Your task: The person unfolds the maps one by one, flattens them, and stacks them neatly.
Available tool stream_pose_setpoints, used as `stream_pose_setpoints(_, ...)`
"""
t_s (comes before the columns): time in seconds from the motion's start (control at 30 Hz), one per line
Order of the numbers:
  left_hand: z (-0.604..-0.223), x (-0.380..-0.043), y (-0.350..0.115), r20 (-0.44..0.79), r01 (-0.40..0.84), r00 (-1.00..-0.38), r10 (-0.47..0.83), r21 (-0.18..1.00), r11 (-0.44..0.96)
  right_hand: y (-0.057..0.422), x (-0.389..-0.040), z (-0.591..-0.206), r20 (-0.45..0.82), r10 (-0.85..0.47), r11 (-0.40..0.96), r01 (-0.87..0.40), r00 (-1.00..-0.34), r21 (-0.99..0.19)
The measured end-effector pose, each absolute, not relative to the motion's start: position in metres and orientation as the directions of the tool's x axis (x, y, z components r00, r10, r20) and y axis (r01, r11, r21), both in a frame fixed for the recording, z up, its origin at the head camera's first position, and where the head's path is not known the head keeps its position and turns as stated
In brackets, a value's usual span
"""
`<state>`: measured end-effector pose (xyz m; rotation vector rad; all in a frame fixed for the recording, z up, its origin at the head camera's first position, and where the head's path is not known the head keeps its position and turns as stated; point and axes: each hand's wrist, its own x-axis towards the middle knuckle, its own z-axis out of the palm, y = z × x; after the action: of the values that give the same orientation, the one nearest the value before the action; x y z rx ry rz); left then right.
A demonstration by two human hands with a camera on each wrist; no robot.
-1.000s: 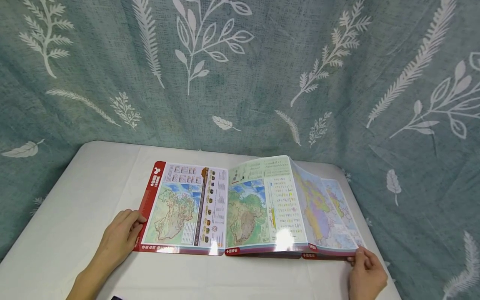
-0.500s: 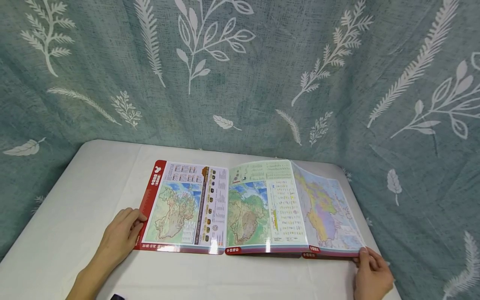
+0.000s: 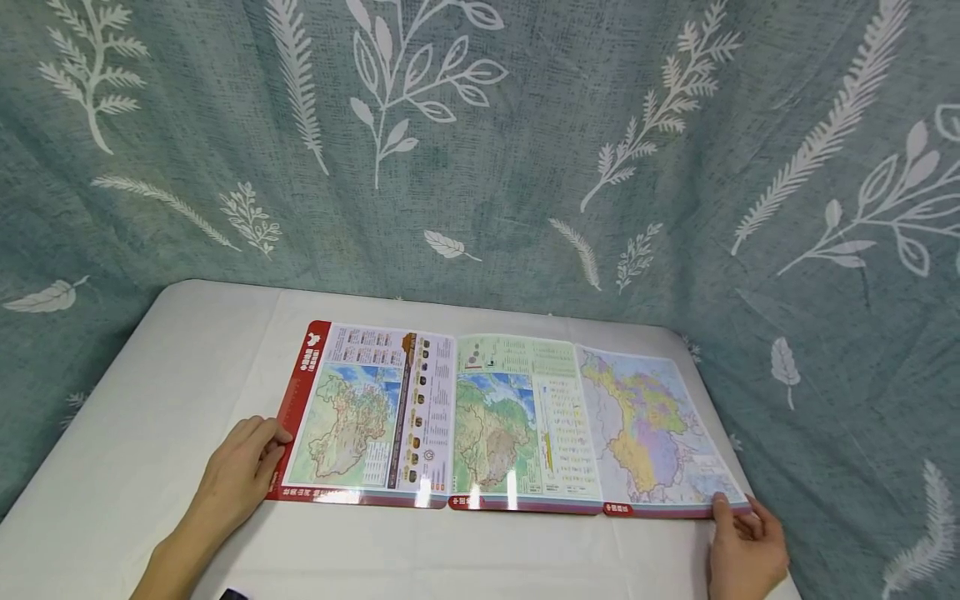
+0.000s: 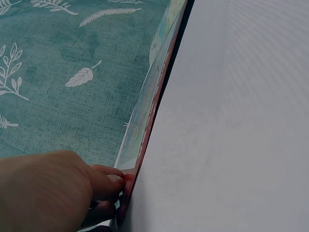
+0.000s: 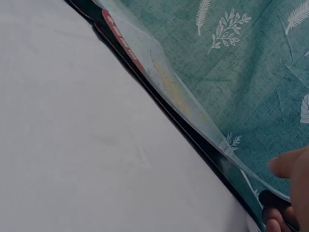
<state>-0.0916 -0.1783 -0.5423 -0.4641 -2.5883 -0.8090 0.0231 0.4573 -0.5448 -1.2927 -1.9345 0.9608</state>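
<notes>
A glossy folding map (image 3: 497,433) lies across the white table, three panels showing side by side. Its left panel has a red border, and its right panel carries a colourful map print. My left hand (image 3: 243,460) holds the red left edge near the lower corner; in the left wrist view that hand (image 4: 53,191) pinches the corner between thumb and fingers. At the lower right corner my right hand (image 3: 742,550) grips the map, thumb on top. The right wrist view shows the right hand's (image 5: 297,179) fingers under the edge, which stands slightly off the layer or table below.
The white table (image 3: 450,558) stretches in front of the map and to its left. A small dark object (image 3: 234,594) pokes in at the bottom edge of the head view. Behind the table hangs a green leaf-patterned cloth (image 3: 480,167).
The folded right part of the map has come down and spread flatter to the right, the right hand moving slightly right with its corner. My left hand has stayed at the left edge.
</notes>
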Motion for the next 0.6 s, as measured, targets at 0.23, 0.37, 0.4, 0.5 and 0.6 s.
stream_pose_setpoints(0.23, -0.5411, -0.0914, -0.1783, 0.463, 0.43, -0.864, 0.199, 0.472, 0.769, 0.4524, 0.025, -0.5473, 0.175, 0.905, 0.379, 0.55, -0.387, -0.744)
stream_pose_setpoints(0.37, -0.5401, -0.091, -0.1777, 0.428, 0.396, -0.885, 0.182, 0.489, 0.777, 0.4521, 0.0236, -0.5466, 0.141, 0.902, 0.379, 0.588, -0.409, -0.715)
stream_pose_setpoints(0.4, -0.5398, -0.0911, -0.1775, 0.416, 0.384, -0.892, 0.176, 0.493, 0.78, 0.4525, 0.0235, -0.5461, 0.141, 0.899, 0.383, 0.585, -0.416, -0.715)
stream_pose_setpoints(0.5, -0.5395, -0.0915, -0.1769, 0.393, 0.36, -0.905, 0.165, 0.501, 0.787, 0.4549, 0.0236, -0.545, 0.158, 0.885, 0.409, 0.57, -0.438, -0.713)
stream_pose_setpoints(0.6, -0.5399, -0.0919, -0.1766, 0.384, 0.35, -0.91, 0.158, 0.505, 0.789, 0.4581, 0.0249, -0.5449, 0.213, 0.857, 0.47, 0.54, -0.47, -0.698)
